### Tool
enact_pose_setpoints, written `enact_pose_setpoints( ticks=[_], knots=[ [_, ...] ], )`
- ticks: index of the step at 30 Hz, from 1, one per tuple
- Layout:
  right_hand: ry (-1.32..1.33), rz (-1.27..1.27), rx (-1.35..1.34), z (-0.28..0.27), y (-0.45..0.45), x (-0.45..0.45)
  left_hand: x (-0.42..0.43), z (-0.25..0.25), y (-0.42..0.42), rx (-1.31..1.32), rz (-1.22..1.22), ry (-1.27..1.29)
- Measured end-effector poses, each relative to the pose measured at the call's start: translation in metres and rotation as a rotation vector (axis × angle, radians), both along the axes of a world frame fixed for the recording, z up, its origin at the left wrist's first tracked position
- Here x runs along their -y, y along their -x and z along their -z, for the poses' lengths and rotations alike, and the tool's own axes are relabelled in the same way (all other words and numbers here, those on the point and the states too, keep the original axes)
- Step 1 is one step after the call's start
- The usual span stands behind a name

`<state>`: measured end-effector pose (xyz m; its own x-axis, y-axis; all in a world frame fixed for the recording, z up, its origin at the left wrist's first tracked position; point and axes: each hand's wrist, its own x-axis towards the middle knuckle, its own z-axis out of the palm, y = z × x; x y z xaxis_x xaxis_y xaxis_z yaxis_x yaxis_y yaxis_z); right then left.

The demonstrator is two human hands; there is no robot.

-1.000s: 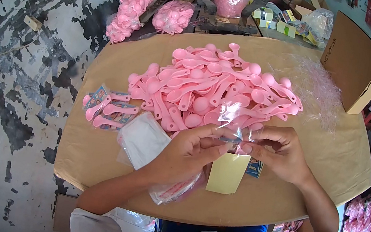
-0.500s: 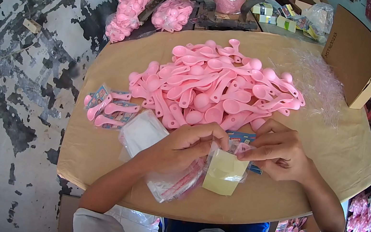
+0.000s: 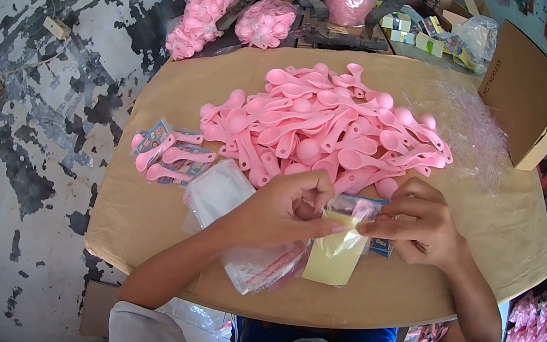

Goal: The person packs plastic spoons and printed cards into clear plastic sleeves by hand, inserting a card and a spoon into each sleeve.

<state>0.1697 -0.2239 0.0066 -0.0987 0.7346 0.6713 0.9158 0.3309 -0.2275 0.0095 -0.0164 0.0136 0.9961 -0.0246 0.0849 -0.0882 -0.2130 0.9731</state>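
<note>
Between my hands is a small clear plastic bag point(image 3: 330, 262) with a pale yellow card side showing and something pink near its top. My left hand point(image 3: 282, 208) is closed at the bag's upper left, its thumb lying across the plastic. At the upper right, my right hand point(image 3: 422, 227) pinches the bag with thumb and finger. A blue printed card point(image 3: 381, 247) lies partly hidden beneath my right hand. Under my left forearm rests a stack of clear bags point(image 3: 219, 195). Just beyond my hands spreads a large heap of pink spoons point(image 3: 327, 126).
Several packed pink spoons on blue cards point(image 3: 172, 155) lie at the left. A cardboard box point(image 3: 528, 97) and clear plastic strips point(image 3: 470, 127) are at the right of the paper-covered table point(image 3: 154, 245). Bulging bags of pink pieces point(image 3: 265, 23) stand behind.
My left thumb has moved down and right across the bag's top, near my right fingertips. The plastic there looks pressed flatter over the yellow card. The view has shifted slightly.
</note>
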Motion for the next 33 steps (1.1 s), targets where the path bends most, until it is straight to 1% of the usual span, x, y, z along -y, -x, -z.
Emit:
enact_pose_setpoints(
  ticks=[1, 3, 4, 5, 8, 11, 14, 17, 20, 23, 24, 26, 29, 33],
  knots=[
    [-0.019, 0.035, 0.003, -0.002, 0.002, -0.002, -0.004, -0.001, -0.001, -0.019, -0.025, 0.034],
    [-0.056, 0.107, 0.011, -0.006, 0.007, -0.003, -0.016, -0.013, 0.002, 0.141, -0.07, 0.089],
    [-0.021, 0.138, -0.026, -0.006, 0.011, -0.007, -0.023, -0.02, 0.006, 0.222, -0.091, 0.116],
    [0.01, 0.171, -0.063, -0.005, 0.018, -0.014, -0.031, -0.029, 0.013, 0.329, -0.218, 0.039],
    [0.15, 0.23, -0.096, -0.008, 0.041, -0.031, -0.049, -0.062, 0.035, 0.711, -0.584, -0.254],
    [0.29, 0.282, -0.067, -0.007, 0.059, -0.048, -0.061, -0.092, 0.062, 0.827, -0.504, -0.969],
    [0.326, 0.334, 0.013, -0.005, 0.07, -0.061, -0.061, -0.09, 0.068, 0.588, -0.358, -0.808],
    [0.481, 0.277, -0.233, -0.002, 0.068, -0.066, -0.052, -0.075, 0.057, 0.182, 0.006, -0.69],
    [0.722, 0.206, -0.503, -0.01, 0.064, -0.07, -0.045, -0.051, 0.043, -0.118, 0.286, -0.635],
    [0.488, 0.215, -0.22, 0.0, 0.063, -0.066, -0.043, -0.039, 0.038, -0.218, 0.41, -0.64],
    [0.419, 0.214, -0.21, 0.003, 0.061, -0.065, -0.043, -0.039, 0.036, -0.255, 0.451, -0.656],
    [0.278, 0.217, -0.188, 0.005, 0.057, -0.063, -0.041, -0.04, 0.037, -0.311, 0.446, -0.665],
    [0.314, 0.282, -0.268, -0.006, 0.054, -0.058, -0.039, -0.04, 0.037, -0.337, 0.43, -0.641],
    [0.208, 0.338, -0.39, -0.011, 0.048, -0.051, -0.054, -0.051, 0.046, -0.348, 0.304, -0.557]
  ],
)
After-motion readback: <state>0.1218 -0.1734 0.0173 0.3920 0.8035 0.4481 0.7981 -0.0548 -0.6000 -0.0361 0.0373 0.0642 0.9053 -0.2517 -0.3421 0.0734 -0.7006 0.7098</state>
